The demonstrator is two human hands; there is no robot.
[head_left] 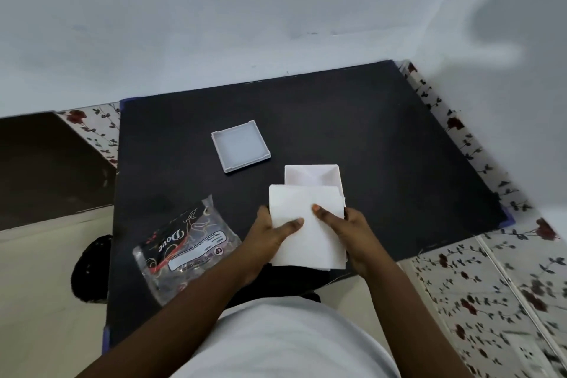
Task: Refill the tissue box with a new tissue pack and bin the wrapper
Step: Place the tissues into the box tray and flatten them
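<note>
A white stack of tissues [306, 209] is held between both hands above the near side of the black table [383, 147]. My left hand [267, 233] grips its left edge with the thumb on top. My right hand [343, 227] grips its right edge, thumb on top too. Just beyond the stack stands the open white tissue box [313, 175], and the stack's far edge overlaps the box's near rim. The box's white lid [241, 145] lies upside down farther back on the left. The empty clear wrapper [184, 248] with dark print lies at the table's near left.
Pale walls close the back and right sides. Floral-patterned tiles [478, 285] run along the table's right side and near right. A dark round object [90, 267] sits on the floor beyond the table's left edge. My white shirt fills the bottom of the view.
</note>
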